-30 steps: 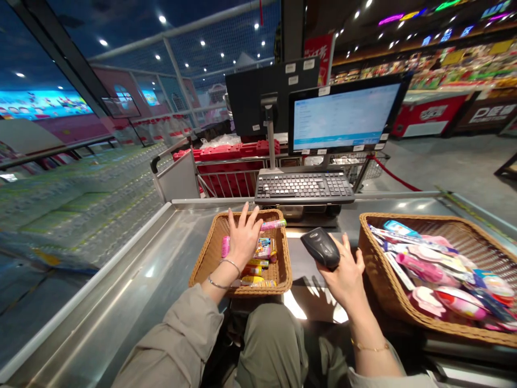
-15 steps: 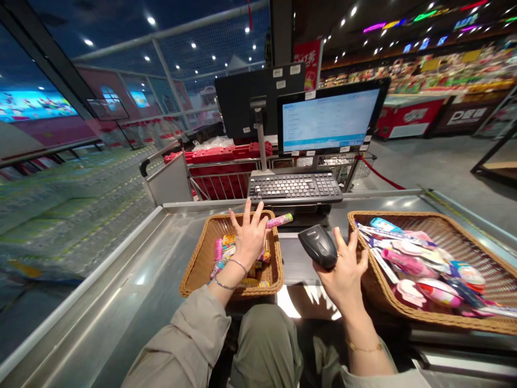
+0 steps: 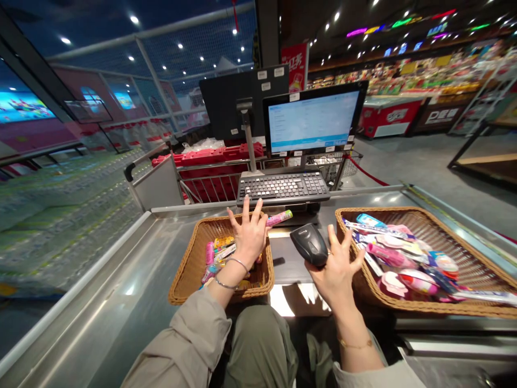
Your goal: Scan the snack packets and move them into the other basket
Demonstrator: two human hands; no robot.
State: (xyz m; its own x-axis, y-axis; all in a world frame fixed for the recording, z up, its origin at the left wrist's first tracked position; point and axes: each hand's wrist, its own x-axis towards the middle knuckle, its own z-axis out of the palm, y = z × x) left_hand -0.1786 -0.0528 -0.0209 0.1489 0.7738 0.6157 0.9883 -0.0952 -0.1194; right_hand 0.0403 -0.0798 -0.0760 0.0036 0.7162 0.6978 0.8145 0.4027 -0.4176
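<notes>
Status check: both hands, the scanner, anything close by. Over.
Left hand holding pink tube, above left basket. Right hand gripping black scanner. Keyboard just beyond; filled right basket beside right hand.

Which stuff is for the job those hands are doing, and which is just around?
Seems part of the job:
black scanner, in the right hand
pink tube, in the left hand
left basket
right basket

Seems just around:
red sign
red chest

Head-worn view, forward and down, over both hands (image 3: 249,240) (image 3: 335,275)
</notes>
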